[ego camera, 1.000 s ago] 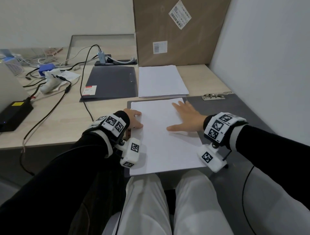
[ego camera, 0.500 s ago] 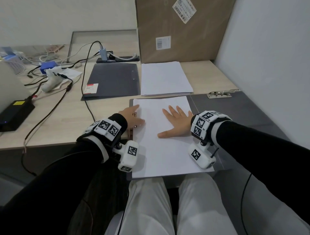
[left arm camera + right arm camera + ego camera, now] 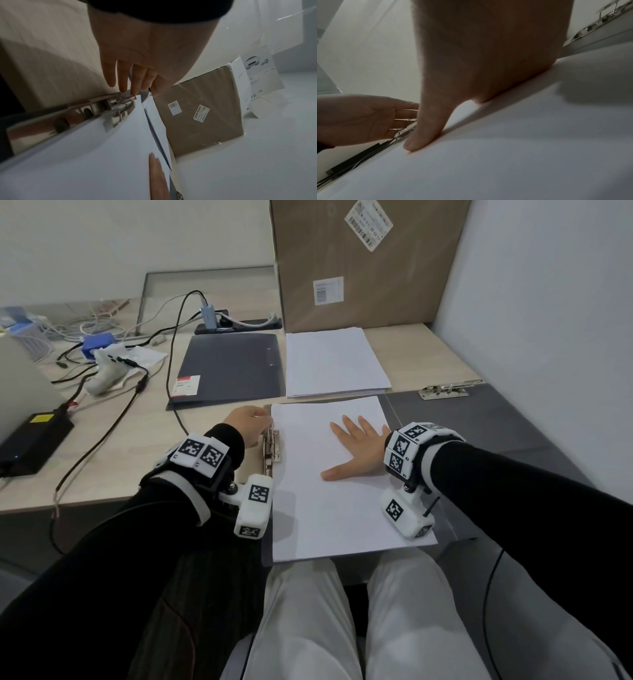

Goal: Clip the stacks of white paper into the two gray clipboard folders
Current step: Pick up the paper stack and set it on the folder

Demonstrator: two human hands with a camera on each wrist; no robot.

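An open gray clipboard folder (image 3: 479,433) lies at the desk's front edge. A white paper stack (image 3: 335,501) covers its left half, its left edge against the long metal clip (image 3: 272,445). My left hand (image 3: 248,426) is at the clip's far end, fingertips and thumb pinching the lever (image 3: 126,93). My right hand (image 3: 356,446) lies flat on the paper with fingers spread, thumb (image 3: 423,135) pressing down. Behind, a second closed gray folder (image 3: 233,368) and a second paper stack (image 3: 335,364) lie side by side.
A second metal clip (image 3: 445,390) sits on the open folder's right half. A big cardboard box (image 3: 359,261) stands at the back against the wall. Cables (image 3: 102,436), a black power brick (image 3: 30,440) and small devices crowd the desk's left side.
My left hand has slid along the clip to its far end. My right hand has drawn back towards me and a little left, still flat on the paper.
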